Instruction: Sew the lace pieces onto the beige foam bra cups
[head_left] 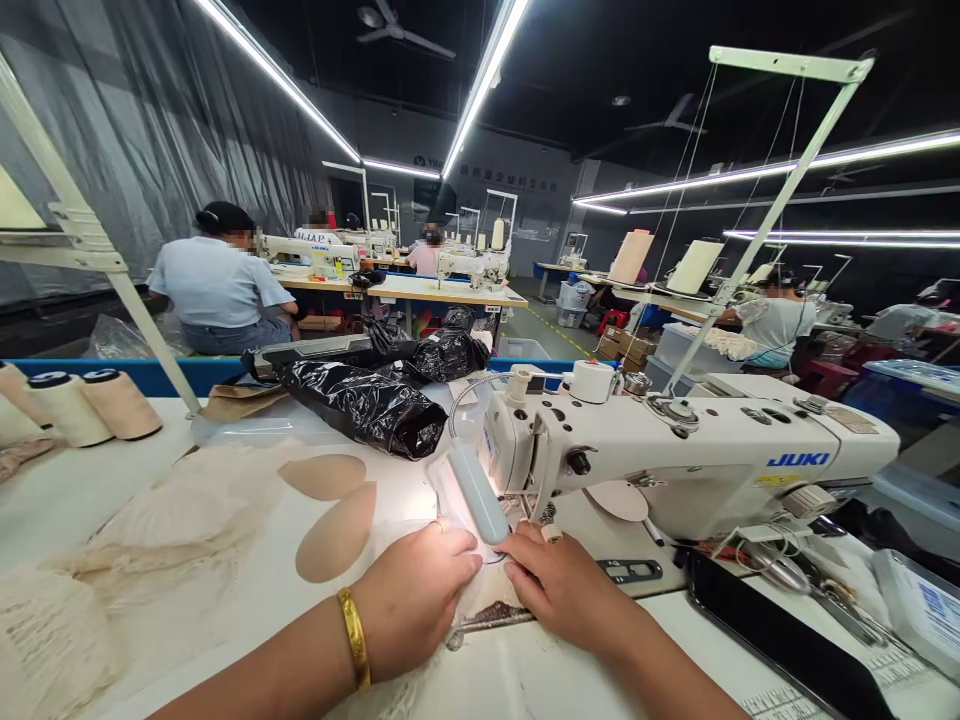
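Note:
My left hand, with a gold bangle at the wrist and a ring, lies curled on a piece of pale fabric just before the needle of a white JUKI sewing machine. My right hand presses on the same fabric from the right, fingertips nearly meeting the left hand's. A small grey lamp on a flexible neck hangs over the needle area and hides part of the fabric.
Two beige bra pads and a heap of cream lace lie to the left. Thread cones stand at far left, black plastic bags behind. A black phone and scissors lie at right. Other people sew at tables beyond.

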